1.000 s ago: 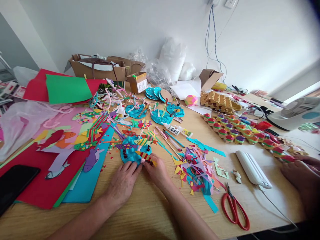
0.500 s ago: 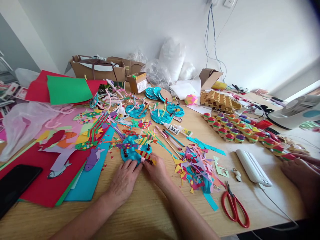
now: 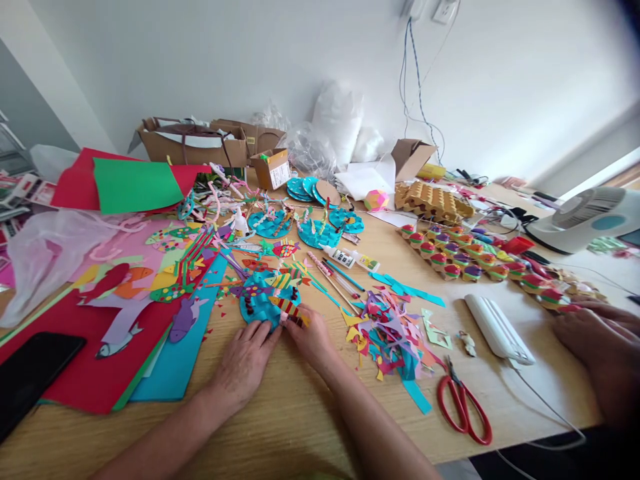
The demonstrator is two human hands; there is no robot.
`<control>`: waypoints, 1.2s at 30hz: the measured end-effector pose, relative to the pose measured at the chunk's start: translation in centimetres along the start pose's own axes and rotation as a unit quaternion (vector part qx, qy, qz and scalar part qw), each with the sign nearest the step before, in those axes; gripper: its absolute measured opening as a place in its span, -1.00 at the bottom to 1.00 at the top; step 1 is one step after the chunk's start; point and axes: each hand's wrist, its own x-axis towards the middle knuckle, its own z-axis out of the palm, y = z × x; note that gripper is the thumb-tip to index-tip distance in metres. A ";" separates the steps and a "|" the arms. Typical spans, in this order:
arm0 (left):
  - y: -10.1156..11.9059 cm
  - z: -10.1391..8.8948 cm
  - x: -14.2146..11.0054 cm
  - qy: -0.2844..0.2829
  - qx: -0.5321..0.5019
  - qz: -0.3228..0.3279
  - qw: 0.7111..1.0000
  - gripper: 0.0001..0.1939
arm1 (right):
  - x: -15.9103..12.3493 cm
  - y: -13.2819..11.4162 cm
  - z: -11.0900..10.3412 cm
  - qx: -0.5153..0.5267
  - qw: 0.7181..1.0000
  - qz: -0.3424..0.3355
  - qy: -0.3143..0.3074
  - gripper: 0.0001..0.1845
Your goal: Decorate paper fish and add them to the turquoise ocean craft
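A round turquoise base (image 3: 249,308) with a wavy surface lies in front of me, bearing a purple paper fish (image 3: 256,291), a striped yellow-green paper fish (image 3: 280,281) and dark twisted stems. At its near edge, my left hand (image 3: 247,357) grips the rim with its fingers bent. My right hand (image 3: 311,340) is closed around a yellow and dark red striped paper fish (image 3: 285,307), standing over the base's right side. A small pale pink piece (image 3: 284,317) shows between the two hands; the fingertips partly hide it.
Paper scraps (image 3: 393,333) and red-handled scissors (image 3: 463,403) lie to the right, near a white device (image 3: 499,328). Glue bottles (image 3: 339,255) and more turquoise discs (image 3: 320,233) stand behind. Coloured sheets (image 3: 100,363) and a phone (image 3: 35,373) are left. Another person's hand (image 3: 595,333) is at right.
The view has shifted slightly, so things on the right appear farther left. My hands keep their hold at the base's near edge, and the striped fish stays in my right hand.
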 end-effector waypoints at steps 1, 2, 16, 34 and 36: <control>-0.1 0.1 -0.1 0.002 -0.002 0.007 1.000 -0.54 | 0.0 0.1 0.0 0.000 1.000 0.002 0.000 -0.88; -0.3 0.2 -0.2 0.005 -0.003 0.014 1.000 -0.54 | 0.0 0.1 0.1 0.001 1.000 0.003 -0.001 -0.89; -1.6 2.5 -2.0 0.054 -0.001 0.064 0.996 -0.54 | -0.1 0.7 0.5 0.008 1.000 0.006 0.002 -0.89; -0.8 0.3 -0.5 0.010 -0.003 0.049 0.999 -0.52 | -0.5 -0.1 -0.9 -0.006 1.000 0.026 0.009 -0.94; -0.5 0.1 -0.3 0.004 0.000 0.041 0.999 -0.53 | -0.5 -0.2 -1.0 -0.006 1.000 0.021 0.008 -0.95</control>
